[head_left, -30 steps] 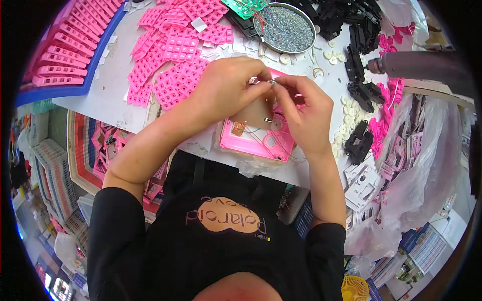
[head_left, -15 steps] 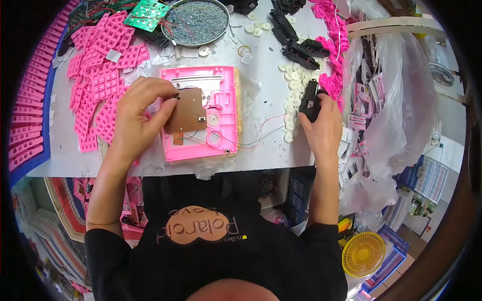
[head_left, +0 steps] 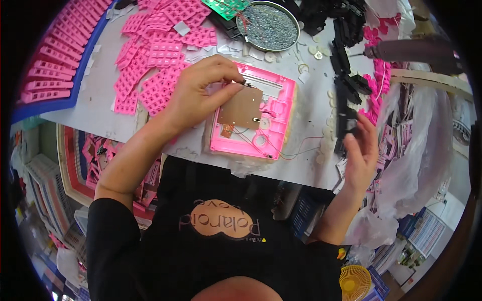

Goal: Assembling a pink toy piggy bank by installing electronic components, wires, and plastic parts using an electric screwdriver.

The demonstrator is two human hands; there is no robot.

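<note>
The left hand [head_left: 208, 88] pinches a small dark piece [head_left: 244, 82] between thumb and forefinger at the far edge of the brown board [head_left: 241, 108], probably to keep it steady there. The right hand [head_left: 362, 155] is loosely spread, thumb apart from the half-curled fingers, at the near end of a black part [head_left: 345, 118]; whether it touches that part I cannot tell. The board lies flat over the left side of the open pink casing [head_left: 217, 143], which rests on a yellowish pad [head_left: 291, 113], perhaps for cushioning. Thin wires [head_left: 301, 152] trail out past the casing's near right corner towards white discs [head_left: 320, 158], so a sweep across there could snag them. The casing sits close to the table's near edge, likely for easy reach. Beyond it, pink keypad panels [head_left: 165, 55] crowd the far left and a round tray [head_left: 268, 50] of small metal parts stands far off, leaving little room either way. The bare strip of table [head_left: 311, 95] right of the casing offers the clearest path between the hands.
</note>
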